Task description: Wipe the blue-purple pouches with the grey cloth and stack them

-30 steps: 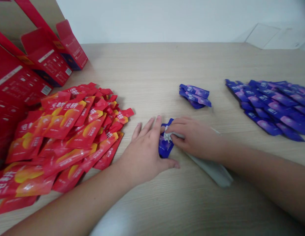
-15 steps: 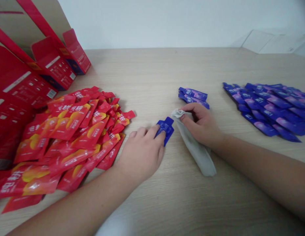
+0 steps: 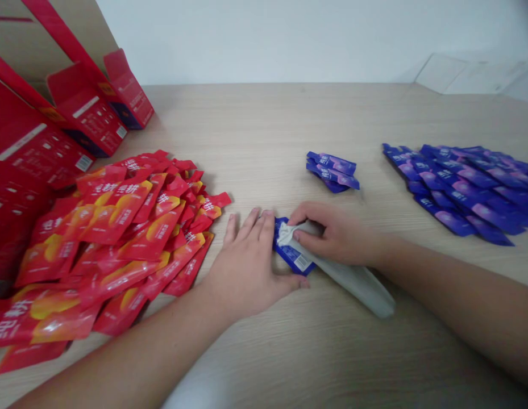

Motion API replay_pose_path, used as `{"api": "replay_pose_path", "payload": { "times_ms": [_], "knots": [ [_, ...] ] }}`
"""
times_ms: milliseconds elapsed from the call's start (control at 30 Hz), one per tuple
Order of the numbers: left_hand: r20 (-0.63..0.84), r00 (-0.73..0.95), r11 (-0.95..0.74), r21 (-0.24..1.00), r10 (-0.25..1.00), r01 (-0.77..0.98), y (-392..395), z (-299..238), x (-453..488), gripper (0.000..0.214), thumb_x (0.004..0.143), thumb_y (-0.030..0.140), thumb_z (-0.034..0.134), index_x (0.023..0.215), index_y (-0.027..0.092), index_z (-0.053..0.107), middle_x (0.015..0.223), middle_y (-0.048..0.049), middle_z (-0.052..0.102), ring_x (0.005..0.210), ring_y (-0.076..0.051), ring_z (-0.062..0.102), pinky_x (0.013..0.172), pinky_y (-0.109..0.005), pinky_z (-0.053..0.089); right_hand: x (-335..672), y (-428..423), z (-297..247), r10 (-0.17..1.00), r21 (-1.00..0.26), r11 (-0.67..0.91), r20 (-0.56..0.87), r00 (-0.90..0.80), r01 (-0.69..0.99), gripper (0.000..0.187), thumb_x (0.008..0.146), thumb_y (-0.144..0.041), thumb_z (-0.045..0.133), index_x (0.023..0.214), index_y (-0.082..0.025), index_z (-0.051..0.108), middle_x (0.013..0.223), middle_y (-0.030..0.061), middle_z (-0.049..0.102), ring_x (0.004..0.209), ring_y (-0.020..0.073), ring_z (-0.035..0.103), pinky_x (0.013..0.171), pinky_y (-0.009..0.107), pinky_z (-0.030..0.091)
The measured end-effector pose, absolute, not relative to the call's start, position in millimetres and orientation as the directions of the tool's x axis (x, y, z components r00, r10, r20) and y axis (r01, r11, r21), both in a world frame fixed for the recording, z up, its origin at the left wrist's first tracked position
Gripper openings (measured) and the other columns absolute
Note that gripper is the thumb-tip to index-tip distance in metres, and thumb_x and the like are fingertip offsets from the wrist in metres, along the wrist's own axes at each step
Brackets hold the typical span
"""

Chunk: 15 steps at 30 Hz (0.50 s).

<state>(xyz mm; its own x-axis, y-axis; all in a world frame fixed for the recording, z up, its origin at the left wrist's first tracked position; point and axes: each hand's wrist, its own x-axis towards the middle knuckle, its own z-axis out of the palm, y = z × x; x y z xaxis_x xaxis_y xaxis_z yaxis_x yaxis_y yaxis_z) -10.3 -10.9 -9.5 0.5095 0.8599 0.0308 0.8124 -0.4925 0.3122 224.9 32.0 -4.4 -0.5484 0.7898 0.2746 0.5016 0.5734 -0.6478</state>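
Observation:
A blue sachet [image 3: 294, 258] lies flat on the wooden table [image 3: 267, 130] in the middle, its barcode side up. My left hand [image 3: 246, 267] rests flat on the table with fingers stretched out, pressing the sachet's left edge. My right hand [image 3: 332, 236] is closed on a grey-white cloth [image 3: 353, 281] and presses its bunched end onto the sachet. The cloth's tail trails toward me on the right.
A large heap of red sachets [image 3: 114, 233] covers the left side. Red cartons [image 3: 67, 119] stand at the far left. A small stack of blue sachets [image 3: 332, 170] lies beyond my hands, and a wide spread of blue sachets [image 3: 464, 184] lies at the right.
The blue sachet, lifted in my left fingers half a second ago, now lies flat with its back up. My right hand has brought the cloth back onto it.

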Motion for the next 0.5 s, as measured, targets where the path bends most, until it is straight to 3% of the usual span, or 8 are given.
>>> {"api": "replay_pose_path", "payload": {
  "times_ms": [167, 267, 367, 500],
  "knots": [
    [0.011, 0.601, -0.565, 0.357, 0.799, 0.744, -11.8, -8.6, -13.1, 0.109, 0.092, 0.062, 0.070, 0.172, 0.006, 0.021, 0.179, -0.0276, 0.027, 0.170, -0.039, 0.022, 0.137, -0.066, 0.009, 217.3, 18.4, 2.7, 0.795, -0.641, 0.527, 0.140, -0.590, 0.558, 0.014, 0.095, -0.025, 0.068, 0.109, -0.023, 0.071, 0.102, 0.0037, 0.078, 0.091, 0.0213, 0.072, 0.086, 0.037, 0.057],
    [0.017, 0.662, -0.620, 0.369, 0.750, 0.693, -10.5, -8.4, -16.4, 0.124, 0.086, 0.068, 0.076, 0.173, 0.007, 0.014, 0.181, -0.0284, 0.017, 0.171, -0.039, 0.016, 0.137, -0.066, 0.008, 218.6, 15.4, 3.4, 0.741, -0.720, 0.524, 0.124, -0.659, 0.454, 0.012, 0.097, -0.026, 0.070, 0.108, -0.024, 0.071, 0.102, 0.0021, 0.079, 0.090, 0.0192, 0.073, 0.083, 0.033, 0.058],
    [0.021, 0.656, -0.611, 0.385, 0.755, 0.692, -9.9, -9.8, -17.6, 0.135, 0.080, 0.077, 0.081, 0.173, 0.006, 0.014, 0.178, -0.0316, 0.023, 0.169, -0.042, 0.021, 0.136, -0.069, 0.007, 222.5, 18.0, 4.5, 0.675, -0.753, 0.570, 0.201, -0.710, 0.329, 0.012, 0.097, -0.025, 0.071, 0.109, -0.024, 0.071, 0.104, 0.0023, 0.079, 0.093, 0.0184, 0.074, 0.085, 0.033, 0.059],
    [0.073, 0.665, -0.623, 0.438, 0.743, 0.648, -8.9, -10.2, -19.2, 0.126, 0.080, 0.062, 0.085, 0.173, 0.011, 0.016, 0.175, -0.0288, 0.035, 0.166, -0.042, 0.031, 0.136, -0.066, 0.018, 222.9, 19.7, 13.6, 0.566, -0.748, 0.618, 0.211, -0.797, 0.241, 0.014, 0.097, -0.021, 0.073, 0.110, -0.025, 0.072, 0.109, 0.0034, 0.080, 0.102, 0.0199, 0.075, 0.093, 0.035, 0.060]
  ]
}}
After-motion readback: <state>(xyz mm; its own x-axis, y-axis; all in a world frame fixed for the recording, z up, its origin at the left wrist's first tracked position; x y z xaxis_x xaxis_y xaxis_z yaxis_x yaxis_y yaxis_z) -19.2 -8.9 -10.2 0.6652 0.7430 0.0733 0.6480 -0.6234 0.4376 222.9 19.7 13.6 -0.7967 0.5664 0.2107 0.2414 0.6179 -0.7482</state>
